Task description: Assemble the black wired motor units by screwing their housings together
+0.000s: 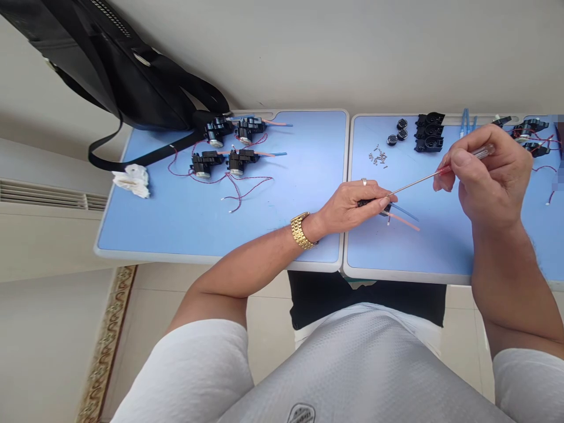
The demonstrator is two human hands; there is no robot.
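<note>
My left hand [355, 205] is closed around a small black assembly [386, 209] on the right-hand table, its fingers covering most of it. A blue tube [405, 212] and a pink tube [404, 221] stick out of the assembly to the right. In my right hand [489, 176] is a screwdriver [416, 184] with a clear and red handle, held at a slant. Its tip meets the assembly beside my left fingertips. Whether a screw sits under the tip is hidden. Just beyond my left hand lies a loose pile of small screws [378, 157].
Behind the screws are round black parts [401, 134] and a row of black housings [429, 132]. Wired black assemblies [531, 135] lie far right, near blue tubes [467, 122]. More wired assemblies [238, 161], a crumpled tissue [133, 180] and a black bag [132, 70] are on the left.
</note>
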